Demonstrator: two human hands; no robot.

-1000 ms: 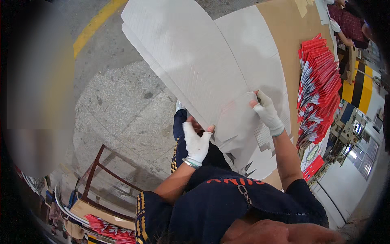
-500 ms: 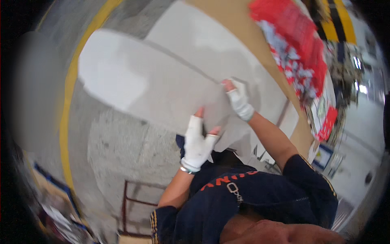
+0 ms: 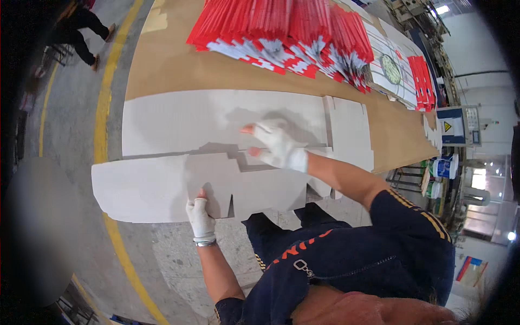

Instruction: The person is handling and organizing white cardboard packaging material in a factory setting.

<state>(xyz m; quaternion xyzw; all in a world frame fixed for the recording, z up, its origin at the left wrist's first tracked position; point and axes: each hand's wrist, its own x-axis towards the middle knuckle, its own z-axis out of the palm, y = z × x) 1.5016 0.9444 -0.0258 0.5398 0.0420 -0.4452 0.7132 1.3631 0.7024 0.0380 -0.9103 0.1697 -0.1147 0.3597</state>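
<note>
A white die-cut cardboard sheet (image 3: pixel 141 187) with notched edges lies at the near side, its near edge past the table edge. My left hand (image 3: pixel 201 221), in a white glove with a bare thumb tip, grips that near edge, thumb on top and the other fingers hidden beneath. Behind it a second white cardboard piece (image 3: pixel 184 119) lies flat, with a crease toward its right end. Over the line between the two pieces is my right hand (image 3: pixel 281 146), gloved too, with thumb and fingers apart and nothing between them. A shadow falls beside it.
Brown board (image 3: pixel 157 76) covers the table. Bundles of red folded pieces (image 3: pixel 271 21) stand at its far side, with a strapped white stack (image 3: pixel 392 70) to their right. Pails (image 3: pixel 444 167) and a control cabinet (image 3: pixel 455 127) are at the right. Another person (image 3: pixel 81 30) is far left.
The view has turned, so the table and red bundles appear more squarely ahead. My left hand has gone from over the sheet to gripping its near edge. The notched sheet lies nearer.
</note>
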